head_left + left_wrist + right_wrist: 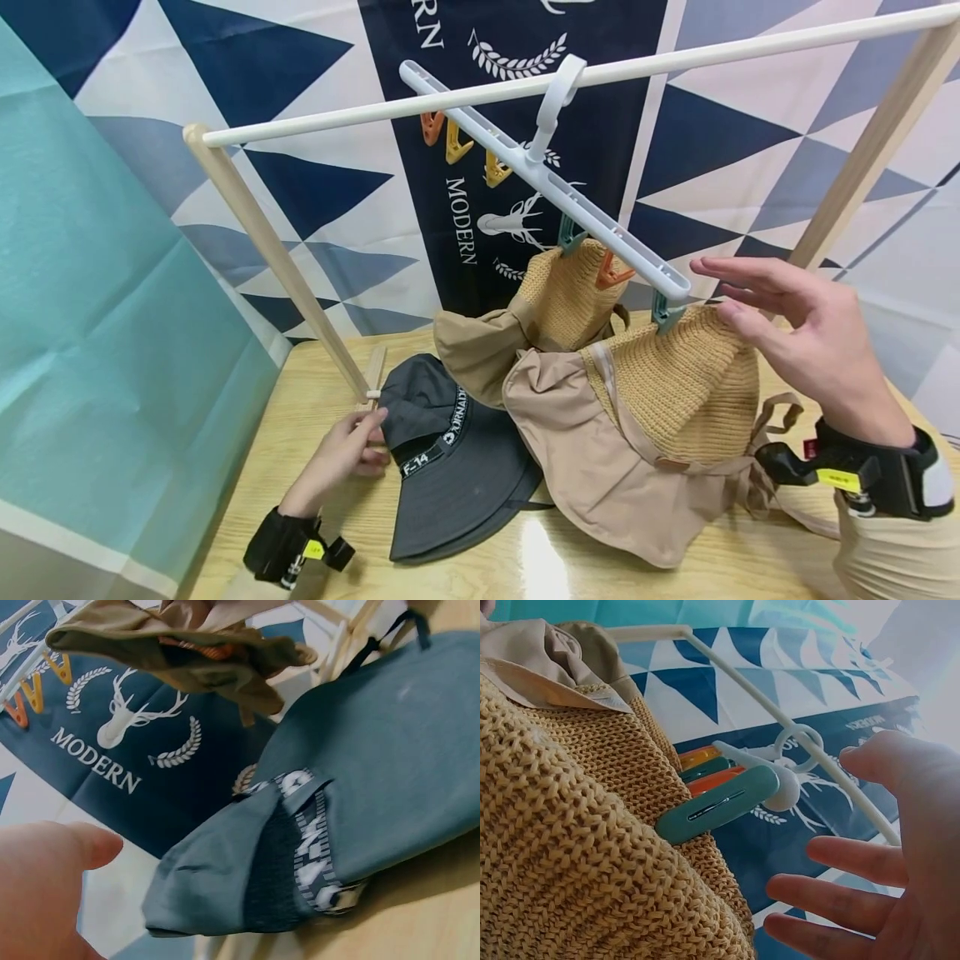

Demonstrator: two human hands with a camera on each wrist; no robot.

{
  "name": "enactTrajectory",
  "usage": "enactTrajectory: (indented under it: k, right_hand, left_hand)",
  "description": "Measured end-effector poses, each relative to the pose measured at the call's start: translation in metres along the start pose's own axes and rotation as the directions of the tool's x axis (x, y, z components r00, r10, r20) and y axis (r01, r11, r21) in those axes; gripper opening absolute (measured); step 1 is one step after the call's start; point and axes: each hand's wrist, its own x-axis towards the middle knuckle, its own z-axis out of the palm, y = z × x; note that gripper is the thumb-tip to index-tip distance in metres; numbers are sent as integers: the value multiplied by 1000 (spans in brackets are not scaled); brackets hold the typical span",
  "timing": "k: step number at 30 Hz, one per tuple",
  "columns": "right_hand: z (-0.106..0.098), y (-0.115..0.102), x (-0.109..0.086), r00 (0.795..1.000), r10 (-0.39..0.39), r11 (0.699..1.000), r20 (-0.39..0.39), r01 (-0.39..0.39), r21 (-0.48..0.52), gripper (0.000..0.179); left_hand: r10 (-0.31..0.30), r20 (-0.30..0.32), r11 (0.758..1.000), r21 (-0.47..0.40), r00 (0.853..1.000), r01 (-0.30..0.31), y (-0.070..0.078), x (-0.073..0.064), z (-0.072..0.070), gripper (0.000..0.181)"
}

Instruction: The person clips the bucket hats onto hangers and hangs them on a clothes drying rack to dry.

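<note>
My right hand (806,333), fingers apart and holding nothing, is beside the crown of a straw hat with a beige cloth brim (667,400). A teal clip (720,804) pinches that crown under one end of a pale blue clip hanger (547,179). Behind it, a second straw hat with a tan brim (573,296) hangs from another teal clip (572,234). At the left, my left hand (348,450) has its fingertips right at the crown edge of a dark grey bucket hat (465,475) on the table. The thumb stands apart from this hat in the left wrist view.
The hanger hooks over a white rod (322,119) between wooden posts (277,262). Orange and yellow clips (457,143) hang along its far half. A patterned cloth (315,50) backs the wooden table (315,367), with a teal cloth (112,317) at the left.
</note>
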Motion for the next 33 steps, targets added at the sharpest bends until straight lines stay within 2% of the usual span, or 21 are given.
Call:
enactTrajectory:
  k: [5,8,11,13,19,24,29,31,33]
  right_hand:
    - [1,3,1,1000,-31,1000,3,31,-1,45]
    - [0,4,1,999,-30,999,10,30,-10,45]
    - [0,4,1,1000,-18,1000,15,18,-16,45]
    - [1,5,1,1000,-29,999,12,29,-20,45]
    - [-2,5,0,1000,-11,1000,0,11,8,43]
    - [-3,4,-2,1000,6,1000,9,-7,10,42]
    - [-3,7,-3,999,-28,998,16,27,54,42]
    - [-3,7,-2,999,-38,995,18,36,92,42]
    - [-2,7,-2,999,-35,994,20,33,107,42]
  left_hand:
    - [-35,65,998,-41,997,37,-13,-7,3,85]
    - [-47,93,997,-48,995,52,-15,-10,5,84]
    - [-65,94,996,-54,993,70,-13,-14,8,80]
    - [-79,71,995,-56,994,83,-11,-16,12,77]
    - [-81,60,996,-42,995,84,-10,-10,20,72]
    - [-47,120,999,-22,992,50,-12,-6,24,67]
    - [52,241,998,-45,969,-42,-17,-3,24,73]
    - [92,263,996,-46,960,-82,-19,-2,25,76]
    - [118,262,993,-34,958,-113,-21,-1,26,75]
